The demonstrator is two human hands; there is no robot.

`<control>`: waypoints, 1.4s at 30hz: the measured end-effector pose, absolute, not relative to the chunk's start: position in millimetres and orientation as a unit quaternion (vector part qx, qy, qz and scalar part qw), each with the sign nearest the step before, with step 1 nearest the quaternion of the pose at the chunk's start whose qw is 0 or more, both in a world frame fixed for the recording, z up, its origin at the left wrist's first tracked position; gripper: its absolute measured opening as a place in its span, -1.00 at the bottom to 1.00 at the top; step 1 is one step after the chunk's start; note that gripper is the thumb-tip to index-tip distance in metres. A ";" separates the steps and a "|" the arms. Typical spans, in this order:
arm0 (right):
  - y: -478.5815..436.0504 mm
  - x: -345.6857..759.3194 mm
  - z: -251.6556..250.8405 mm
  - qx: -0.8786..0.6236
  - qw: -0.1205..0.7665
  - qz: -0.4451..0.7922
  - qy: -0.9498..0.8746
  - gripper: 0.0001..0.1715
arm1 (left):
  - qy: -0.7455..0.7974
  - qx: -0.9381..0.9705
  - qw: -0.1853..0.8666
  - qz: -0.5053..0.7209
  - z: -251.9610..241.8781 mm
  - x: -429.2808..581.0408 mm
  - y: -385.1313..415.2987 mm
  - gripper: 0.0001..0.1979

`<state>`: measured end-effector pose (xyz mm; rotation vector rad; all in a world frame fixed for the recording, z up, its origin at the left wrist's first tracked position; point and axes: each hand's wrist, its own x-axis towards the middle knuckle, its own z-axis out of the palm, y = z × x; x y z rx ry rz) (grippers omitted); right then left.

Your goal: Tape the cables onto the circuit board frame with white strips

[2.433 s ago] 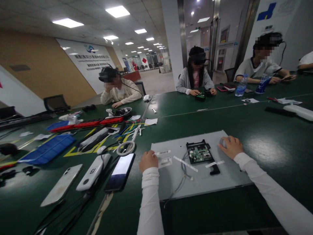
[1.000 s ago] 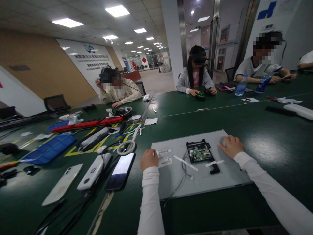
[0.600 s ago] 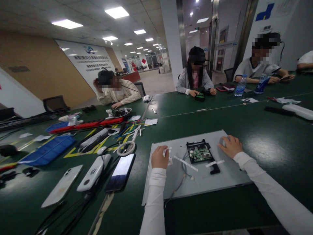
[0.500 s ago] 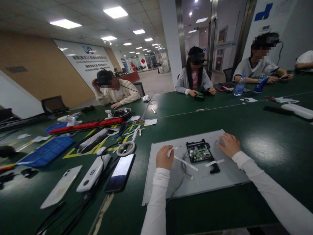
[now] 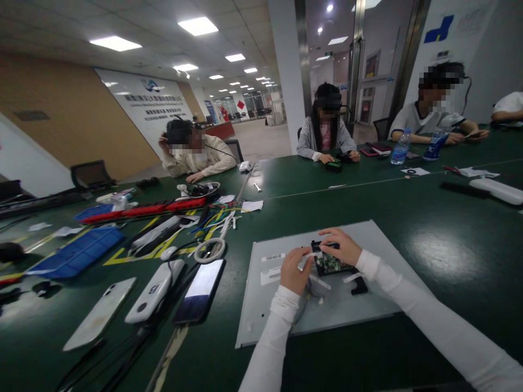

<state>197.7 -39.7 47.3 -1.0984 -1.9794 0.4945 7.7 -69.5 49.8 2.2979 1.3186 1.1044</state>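
A grey metal panel (image 5: 379, 239) lies flat on the green table in front of me. A green circuit board (image 5: 332, 264) in a black frame sits at its middle, with thin wires trailing toward me. My left hand (image 5: 295, 270) is closed, pinching a strip of white tape (image 5: 309, 255) just left of the board. My right hand (image 5: 342, 245) rests on the board's far edge, fingers curled and pinching the other end of the strip. Another white tape strip (image 5: 352, 277) and a black part (image 5: 359, 286) lie to the right of the board.
To the left lie a dark phone (image 5: 195, 291), a white device (image 5: 151, 291), a white phone (image 5: 95, 320), a tape roll (image 5: 209, 250), cables and a blue tray (image 5: 77, 252). Three people sit across the table, with water bottles (image 5: 398, 147) near the right one.
My left hand left the panel's left edge, took a white tape strip and moved right to the board. My right hand came from the panel's far right corner to the board.
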 end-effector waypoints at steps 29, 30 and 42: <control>0.6 194.5 12.8 -0.406 0.523 0.420 -0.621 -0.80 | 0.507 0.741 0.164 0.409 34.5 7.8 -56.6 -0.82; 0.5 194.5 13.2 -0.407 0.525 0.420 -0.618 -0.79 | 0.512 0.739 0.161 0.407 33.0 7.5 -56.2 -0.82; -2.2 193.4 18.1 -0.488 0.509 0.256 -0.661 -0.90 | 0.523 0.739 0.167 0.390 18.7 8.2 -52.1 -0.81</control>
